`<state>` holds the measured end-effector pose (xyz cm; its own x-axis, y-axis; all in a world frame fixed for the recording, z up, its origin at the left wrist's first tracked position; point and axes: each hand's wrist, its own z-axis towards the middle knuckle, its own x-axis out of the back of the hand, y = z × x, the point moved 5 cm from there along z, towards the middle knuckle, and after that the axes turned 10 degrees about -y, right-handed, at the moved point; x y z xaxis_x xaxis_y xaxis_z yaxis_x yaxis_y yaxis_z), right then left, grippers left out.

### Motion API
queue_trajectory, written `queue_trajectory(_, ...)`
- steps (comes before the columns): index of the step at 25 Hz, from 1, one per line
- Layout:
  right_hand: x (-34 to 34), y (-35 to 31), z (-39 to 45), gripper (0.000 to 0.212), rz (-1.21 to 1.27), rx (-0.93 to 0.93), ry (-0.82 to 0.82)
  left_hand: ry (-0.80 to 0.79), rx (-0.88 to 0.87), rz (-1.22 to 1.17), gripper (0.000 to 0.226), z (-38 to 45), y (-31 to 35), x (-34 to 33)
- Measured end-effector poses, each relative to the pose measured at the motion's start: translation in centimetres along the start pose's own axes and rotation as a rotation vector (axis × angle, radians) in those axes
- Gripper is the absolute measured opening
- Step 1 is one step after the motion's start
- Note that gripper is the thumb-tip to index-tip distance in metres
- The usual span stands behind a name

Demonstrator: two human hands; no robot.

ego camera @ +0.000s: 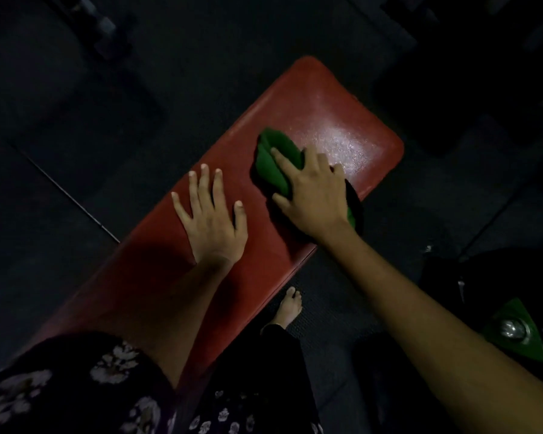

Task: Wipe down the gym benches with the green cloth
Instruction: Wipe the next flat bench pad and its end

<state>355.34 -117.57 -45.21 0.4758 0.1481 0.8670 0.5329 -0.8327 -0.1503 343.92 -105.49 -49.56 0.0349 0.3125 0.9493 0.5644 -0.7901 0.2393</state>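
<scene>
The cloth (273, 161) lies on the desk (295, 101) toward its far end, under the right hand (314, 195); the left hand (210, 220) rests flat just left of it

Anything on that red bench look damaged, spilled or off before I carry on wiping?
Nothing stands out. The red bench pad shows no tear or spill; the pale patch near its far end looks like glare. The right hand presses the green cloth flat, and the left hand rests open beside it.
</scene>
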Motion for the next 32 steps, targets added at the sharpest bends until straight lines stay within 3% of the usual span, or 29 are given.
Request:
queue_trajectory(3, 0.6, 4.2, -1.1, 0.07, 0.036, -0.16, 0.018, 0.007, -0.015, 0.0, 0.06, 0.6, 0.2, 0.2)
queue_trajectory(7, 3.8, 6.2, 4.6, 0.067, 0.124, -0.359, 0.106, -0.009, -0.023, -0.007, 0.059, 0.6, 0.0, -0.1)
queue_trajectory(10, 4.5, 1.4, 7.5, 0.067, 0.063, -0.191, 0.054, 0.005, -0.028, 0.0, 0.059, 0.4, 0.1, -0.1)
queue_trajectory(14, 1.0, -0.8, 1.8, 0.073, -0.16, 0.166, -0.025, 0.013, -0.044, -0.003, 0.059, 0.4, 0.1, -0.2)
queue_trajectory(16, 1.1, 2.4, 0.1, 0.073, -0.106, 0.095, -0.01, 0.011, -0.041, -0.01, 0.059, 0.8, 0.2, -0.2)
queue_trajectory(18, 2.4, 4.6, 1.1, 0.07, 0.017, -0.102, 0.062, 0.007, -0.037, -0.005, 0.06, 0.9, 0.3, -0.2)
queue_trajectory(20, 3.1, 3.6, 3.5, 0.069, 0.058, -0.224, 0.089, -0.017, -0.033, -0.004, 0.06, 0.9, 0.4, -0.2)
queue_trajectory(23, 2.2, -1.3, 5.0, 0.069, -0.001, -0.099, 0.079, -0.044, -0.025, -0.014, 0.06, 0.8, 0.2, -0.1)
queue_trajectory(26, 0.1, -2.5, 2.0, 0.069, -0.118, 0.023, 0.055, -0.054, -0.107, -0.176, 0.054, 0.6, -0.3, 1.0)
queue_trajectory(29, -0.5, -0.4, -0.9, 0.068, -0.044, -0.177, 0.104, -0.035, -0.205, -0.361, 0.051, -2.2, -3.1, 2.1)
queue_trajectory(32, -0.1, -1.9, 0.0, 0.066, 0.122, -0.288, 0.1, -0.007, -0.072, -0.259, 0.055, -7.3, -8.3, 2.3)
